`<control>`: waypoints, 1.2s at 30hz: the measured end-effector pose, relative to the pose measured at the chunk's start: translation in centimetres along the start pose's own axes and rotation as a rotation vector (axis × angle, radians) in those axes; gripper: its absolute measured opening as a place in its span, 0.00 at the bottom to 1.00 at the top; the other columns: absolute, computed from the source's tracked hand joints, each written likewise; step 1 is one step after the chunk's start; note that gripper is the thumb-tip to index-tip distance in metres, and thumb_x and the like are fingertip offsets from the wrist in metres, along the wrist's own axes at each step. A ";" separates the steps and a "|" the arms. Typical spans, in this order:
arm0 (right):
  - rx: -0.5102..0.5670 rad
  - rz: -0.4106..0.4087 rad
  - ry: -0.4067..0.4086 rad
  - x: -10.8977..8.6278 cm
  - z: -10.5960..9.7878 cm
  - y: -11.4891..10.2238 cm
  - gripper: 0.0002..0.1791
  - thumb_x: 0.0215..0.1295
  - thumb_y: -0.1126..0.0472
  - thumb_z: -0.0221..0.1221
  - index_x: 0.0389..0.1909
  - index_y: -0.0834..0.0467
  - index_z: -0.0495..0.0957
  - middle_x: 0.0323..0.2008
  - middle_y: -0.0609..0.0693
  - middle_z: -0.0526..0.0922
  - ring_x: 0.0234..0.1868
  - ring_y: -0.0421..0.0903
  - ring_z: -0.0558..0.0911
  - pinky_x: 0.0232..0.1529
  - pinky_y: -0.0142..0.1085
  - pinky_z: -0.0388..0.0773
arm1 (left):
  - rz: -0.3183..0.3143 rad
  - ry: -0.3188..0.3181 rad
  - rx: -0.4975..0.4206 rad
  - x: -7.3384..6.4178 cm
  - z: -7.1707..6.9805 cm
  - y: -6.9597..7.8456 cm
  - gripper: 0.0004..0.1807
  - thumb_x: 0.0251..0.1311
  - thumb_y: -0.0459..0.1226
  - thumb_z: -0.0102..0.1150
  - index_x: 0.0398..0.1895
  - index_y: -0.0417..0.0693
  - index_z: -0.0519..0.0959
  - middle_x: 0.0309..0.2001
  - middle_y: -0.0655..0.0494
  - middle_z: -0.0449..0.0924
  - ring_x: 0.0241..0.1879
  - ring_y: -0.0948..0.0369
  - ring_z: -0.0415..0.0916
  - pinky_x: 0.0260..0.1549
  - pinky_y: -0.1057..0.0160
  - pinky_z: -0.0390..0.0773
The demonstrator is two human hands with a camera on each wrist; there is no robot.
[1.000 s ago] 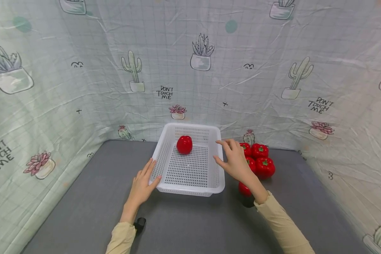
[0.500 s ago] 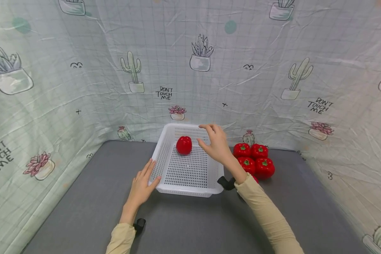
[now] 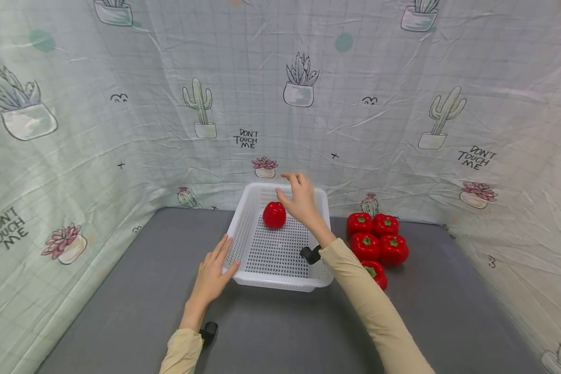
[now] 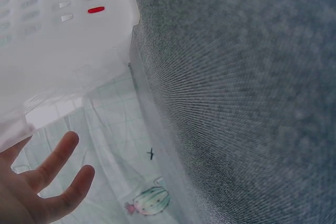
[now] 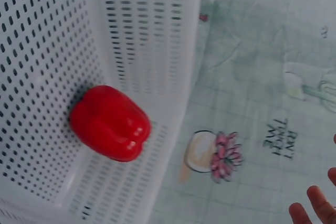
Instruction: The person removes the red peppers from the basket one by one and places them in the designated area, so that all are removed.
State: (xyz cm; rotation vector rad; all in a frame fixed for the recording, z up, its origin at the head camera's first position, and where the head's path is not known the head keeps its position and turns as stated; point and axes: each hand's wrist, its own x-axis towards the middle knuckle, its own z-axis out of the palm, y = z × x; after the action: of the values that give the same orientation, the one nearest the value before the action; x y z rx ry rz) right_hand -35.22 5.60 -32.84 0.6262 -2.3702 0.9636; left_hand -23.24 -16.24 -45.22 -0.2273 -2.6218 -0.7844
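Note:
A red bell pepper lies in the white perforated plastic basket, near its back left; the right wrist view shows the same pepper against the wall. My left hand rests at the basket's front left corner, its fingers stretched along the outside and the thumb at the front rim. In the left wrist view, fingers reach out straight below the basket's side. Over the basket's back part hovers my right hand, fingers apart and loosely bent with nothing between them, above and right of the pepper.
Several red bell peppers with green stems stand grouped on the dark grey table, right of the basket. A cactus-printed cloth hangs behind the table and along both sides.
My right hand has moved left and away from me, from the basket's right rim to above its back part, uncovering the grouped peppers. My left hand keeps its place.

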 end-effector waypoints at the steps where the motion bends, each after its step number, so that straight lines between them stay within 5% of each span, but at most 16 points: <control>1: 0.001 0.013 0.000 0.2 0.4 0.2 0.21 0.58 0.57 0.55 0.52 0.58 0.70 0.47 0.58 0.72 0.48 0.53 0.69 0.51 0.51 0.61 | -0.002 -0.001 0.001 0.0 0.0 0.0 0.33 0.57 0.49 0.51 0.66 0.53 0.58 0.67 0.54 0.56 0.49 0.50 0.66 0.37 0.50 0.64; 12: 0.010 0.118 -0.042 1.0 4.6 3.1 0.21 0.61 0.55 0.53 0.54 0.58 0.68 0.50 0.58 0.70 0.53 0.53 0.66 0.53 0.48 0.59 | -0.018 -0.008 -0.005 -0.1 -0.1 0.1 0.33 0.56 0.49 0.52 0.66 0.53 0.58 0.67 0.54 0.55 0.50 0.50 0.66 0.38 0.49 0.64; 22: -0.117 0.198 -0.096 0.7 6.4 6.1 0.22 0.62 0.52 0.50 0.56 0.56 0.66 0.52 0.56 0.69 0.54 0.54 0.67 0.52 0.52 0.59 | -0.011 -0.006 -0.004 0.0 0.1 -0.1 0.33 0.57 0.49 0.51 0.66 0.54 0.58 0.68 0.55 0.55 0.49 0.51 0.66 0.38 0.50 0.64; 30: -0.214 0.232 -0.313 0.2 7.5 7.2 0.26 0.65 0.49 0.45 0.63 0.52 0.59 0.64 0.53 0.60 0.64 0.55 0.58 0.59 0.59 0.53 | -0.010 -0.011 -0.015 0.0 0.1 0.0 0.33 0.57 0.49 0.51 0.66 0.53 0.58 0.68 0.55 0.55 0.49 0.50 0.65 0.38 0.49 0.64; 36: -0.319 0.175 -0.472 -0.2 8.6 7.4 0.30 0.66 0.47 0.42 0.67 0.50 0.51 0.69 0.50 0.52 0.68 0.54 0.54 0.59 0.59 0.54 | -0.008 -0.010 -0.021 0.0 0.1 0.0 0.33 0.57 0.49 0.51 0.66 0.53 0.58 0.68 0.55 0.55 0.50 0.50 0.66 0.39 0.47 0.64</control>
State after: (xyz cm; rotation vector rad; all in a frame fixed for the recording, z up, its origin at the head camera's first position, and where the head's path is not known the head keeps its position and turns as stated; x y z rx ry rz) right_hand -41.69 4.15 -42.07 0.5744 -2.9553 0.5197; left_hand -23.27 -16.16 -45.25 -0.2275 -2.6260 -0.8158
